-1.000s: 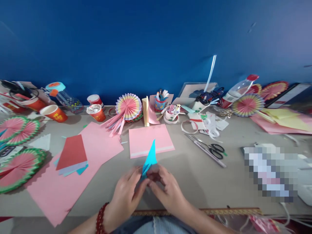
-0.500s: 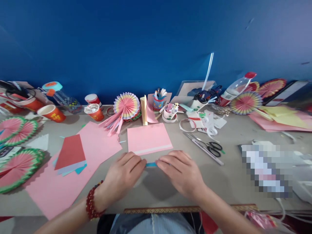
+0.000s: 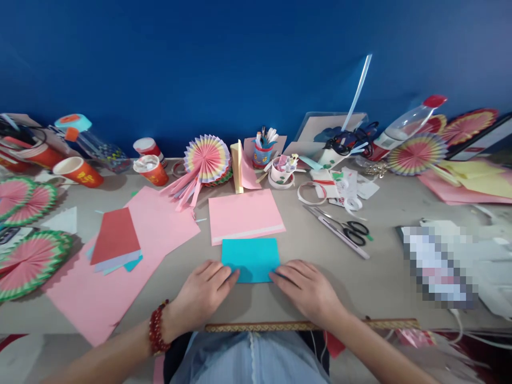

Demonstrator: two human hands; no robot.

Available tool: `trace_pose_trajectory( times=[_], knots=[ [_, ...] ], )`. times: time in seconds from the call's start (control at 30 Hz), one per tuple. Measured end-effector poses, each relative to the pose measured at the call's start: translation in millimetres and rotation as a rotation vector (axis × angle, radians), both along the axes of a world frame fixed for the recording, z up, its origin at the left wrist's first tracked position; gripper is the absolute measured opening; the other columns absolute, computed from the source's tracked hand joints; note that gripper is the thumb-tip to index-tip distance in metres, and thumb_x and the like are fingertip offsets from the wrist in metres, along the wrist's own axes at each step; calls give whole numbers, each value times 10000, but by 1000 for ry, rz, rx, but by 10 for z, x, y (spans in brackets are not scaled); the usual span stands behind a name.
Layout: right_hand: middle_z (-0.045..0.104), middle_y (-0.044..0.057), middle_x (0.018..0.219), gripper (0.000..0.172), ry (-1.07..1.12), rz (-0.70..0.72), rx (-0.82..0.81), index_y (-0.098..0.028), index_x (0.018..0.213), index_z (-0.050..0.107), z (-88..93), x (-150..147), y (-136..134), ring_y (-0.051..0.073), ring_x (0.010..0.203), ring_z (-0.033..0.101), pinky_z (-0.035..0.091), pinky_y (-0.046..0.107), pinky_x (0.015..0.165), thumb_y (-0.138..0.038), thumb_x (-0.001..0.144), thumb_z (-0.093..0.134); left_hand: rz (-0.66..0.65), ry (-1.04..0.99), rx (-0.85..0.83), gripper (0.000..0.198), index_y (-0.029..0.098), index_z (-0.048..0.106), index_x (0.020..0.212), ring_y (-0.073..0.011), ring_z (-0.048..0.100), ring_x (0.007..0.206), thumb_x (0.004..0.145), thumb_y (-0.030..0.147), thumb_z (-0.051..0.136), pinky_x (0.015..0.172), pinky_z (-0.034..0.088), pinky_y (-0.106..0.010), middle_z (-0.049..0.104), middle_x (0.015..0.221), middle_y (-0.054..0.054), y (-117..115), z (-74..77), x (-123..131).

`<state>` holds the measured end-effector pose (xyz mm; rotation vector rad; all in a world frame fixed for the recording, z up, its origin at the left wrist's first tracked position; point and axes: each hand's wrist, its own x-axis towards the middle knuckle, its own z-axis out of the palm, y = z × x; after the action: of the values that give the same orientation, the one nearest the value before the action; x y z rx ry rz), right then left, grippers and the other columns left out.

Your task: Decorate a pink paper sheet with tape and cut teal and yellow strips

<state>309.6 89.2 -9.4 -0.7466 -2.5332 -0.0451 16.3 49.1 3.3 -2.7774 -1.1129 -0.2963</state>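
Note:
A turquoise sheet of paper (image 3: 250, 260) lies in front of me, close to flat, its lower edge towards me. My left hand (image 3: 206, 290) grips its lower left corner, thumb on top and the other fingers curled at the side. At the lower right corner my right hand (image 3: 306, 290) holds it the same way. Just beyond the sheet is a pink sheet (image 3: 247, 213) with a pale strip along its near edge. To the left, a red sheet (image 3: 118, 234) rests on white and blue pieces over a large pink sheet (image 3: 160, 224).
Black-handled scissors (image 3: 354, 232) and a slim cutter (image 3: 344, 240) lie to the right. Pleated paper rosettes (image 3: 206, 157) and orange paper cups (image 3: 150, 169) stand along the blue wall. A tilted bottle (image 3: 404, 130) is at the back right. A patterned ruler-like strip (image 3: 260, 326) lines the near edge.
The turquoise paper, seen before as a thin strip between my fingers, now shows its full face on the table. My hands have moved slightly apart. The view has shifted a little.

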Motion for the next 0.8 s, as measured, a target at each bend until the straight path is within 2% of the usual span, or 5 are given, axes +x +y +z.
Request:
trace_pose_trajectory(
  times=[0.13, 0.3, 0.4, 0.57, 0.8],
  knots=[
    [731, 63, 1053, 228, -58, 38, -44, -195, 1136, 693, -5, -37, 10, 207, 983, 624, 521, 363, 836, -166, 989, 521, -14, -15, -41, 377, 122, 583, 1284, -228, 569, 882, 934, 65, 457, 819, 485, -389, 618, 967, -94, 3, 17, 28],
    [732, 59, 1002, 224, -42, 84, -45, -194, 1081, 699, 3, -106, 65, 194, 941, 627, 521, 347, 827, -141, 992, 500, -28, -57, -67, 334, 127, 593, 1255, -234, 581, 906, 945, 75, 481, 841, 494, -398, 623, 988, -93, 10, -10, 40],
    [722, 53, 973, 219, -38, 65, -136, -201, 1029, 698, 16, -124, 93, 189, 917, 625, 504, 339, 820, -161, 1003, 484, 29, -171, -144, 265, 138, 612, 1194, -221, 591, 899, 982, 104, 455, 811, 497, -371, 642, 981, -87, 29, -51, 22],
    [689, 39, 872, 211, -28, 25, -309, -198, 969, 679, 48, -216, 156, 175, 843, 617, 474, 318, 796, -307, 1022, 506, 149, -407, -332, 187, 179, 622, 1002, -184, 616, 890, 1031, 196, 438, 820, 493, -327, 673, 951, -49, 88, -73, 2],
    [658, 34, 826, 217, 2, -8, -485, -191, 891, 631, 91, -334, 253, 171, 787, 584, 440, 292, 750, -276, 1027, 485, 265, -483, -528, 163, 200, 636, 933, -168, 623, 866, 1014, 235, 500, 785, 480, -290, 675, 927, -22, 197, 24, -40]
  ],
)
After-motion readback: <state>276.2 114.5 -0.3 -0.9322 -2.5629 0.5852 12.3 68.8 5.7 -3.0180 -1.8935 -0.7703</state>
